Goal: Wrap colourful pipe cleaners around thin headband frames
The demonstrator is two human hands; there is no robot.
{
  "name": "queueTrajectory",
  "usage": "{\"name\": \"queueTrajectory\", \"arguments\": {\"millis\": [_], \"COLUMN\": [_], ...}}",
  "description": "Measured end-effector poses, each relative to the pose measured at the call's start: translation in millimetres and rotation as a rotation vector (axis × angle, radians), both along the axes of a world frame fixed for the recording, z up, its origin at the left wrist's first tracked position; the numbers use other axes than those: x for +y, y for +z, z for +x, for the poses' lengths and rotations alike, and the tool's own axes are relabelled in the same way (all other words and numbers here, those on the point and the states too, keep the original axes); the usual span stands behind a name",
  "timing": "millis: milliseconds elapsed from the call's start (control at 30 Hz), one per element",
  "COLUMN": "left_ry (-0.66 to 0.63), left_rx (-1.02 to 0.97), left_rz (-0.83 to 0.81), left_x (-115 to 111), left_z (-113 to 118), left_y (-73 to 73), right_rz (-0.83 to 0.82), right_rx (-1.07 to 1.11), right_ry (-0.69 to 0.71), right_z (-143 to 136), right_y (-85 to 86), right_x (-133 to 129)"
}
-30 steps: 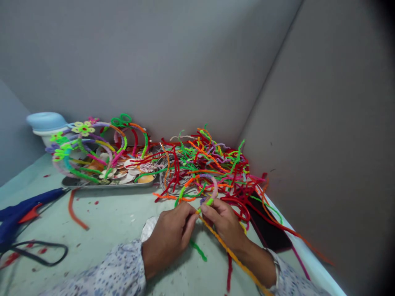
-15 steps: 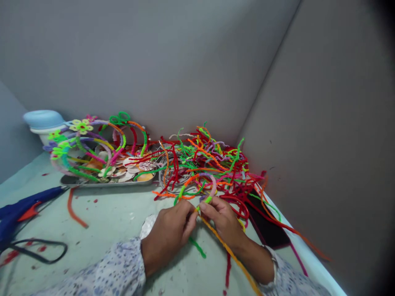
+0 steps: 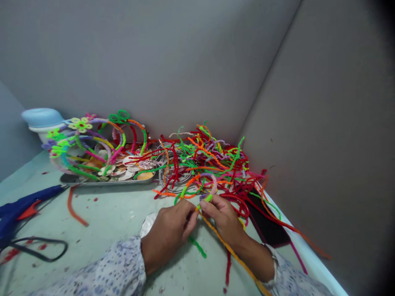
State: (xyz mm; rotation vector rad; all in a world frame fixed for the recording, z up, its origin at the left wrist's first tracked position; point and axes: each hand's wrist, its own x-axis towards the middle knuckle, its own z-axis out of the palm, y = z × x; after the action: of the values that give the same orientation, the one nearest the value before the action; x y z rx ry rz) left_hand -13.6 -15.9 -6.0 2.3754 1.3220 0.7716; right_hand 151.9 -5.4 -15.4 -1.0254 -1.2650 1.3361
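Note:
Between my two hands is a curved band wrapped in pipe cleaners (image 3: 213,183), in orange, lilac, pink and bright green stretches. My left hand (image 3: 173,230) is closed, pinching the band's end where an orange-yellow pipe cleaner (image 3: 230,250) meets it. My right hand (image 3: 226,222) is closed too, thumb and fingers on the bright green stretch. The orange-yellow pipe cleaner's long tail runs down past my right wrist to the bottom edge. A green pipe cleaner (image 3: 197,246) lies below my hands. My fingers hide part of the join.
A metal tray (image 3: 108,183) at the left holds shells and several finished-looking pipe-cleaner headbands (image 3: 80,125). Loose pipe cleaners (image 3: 212,154) are heaped over wire coils (image 3: 165,170). A blue glue gun (image 3: 27,203), a lidded container (image 3: 45,119) and a dark flat phone-like object (image 3: 274,230) lie around.
My hands stay almost in place, pinching the same spots. The orange-yellow tail has shifted slightly to the right near the bottom edge.

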Motion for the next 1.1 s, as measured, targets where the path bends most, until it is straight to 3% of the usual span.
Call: {"name": "queueTrajectory", "arguments": {"millis": [267,700,1100], "left_ry": [0.009,-0.038,-0.053], "left_rx": [0.059,-0.032,0.046], "left_rz": [0.086,0.152,0.263], "left_x": [1.3,-0.4,1.2], "left_z": [-0.9,-2.1,-1.7], "left_y": [-3.1,3.0,3.5], "right_rz": [-0.005,-0.03,-0.013], "right_rx": [-0.01,0.004,-0.057], "right_ry": [0.02,0.0,0.0], "right_z": [-1.1,-2.0,-4.2], "right_y": [1.4,3.3,7.0], "right_x": [-2.1,-4.0,-5.3]}}
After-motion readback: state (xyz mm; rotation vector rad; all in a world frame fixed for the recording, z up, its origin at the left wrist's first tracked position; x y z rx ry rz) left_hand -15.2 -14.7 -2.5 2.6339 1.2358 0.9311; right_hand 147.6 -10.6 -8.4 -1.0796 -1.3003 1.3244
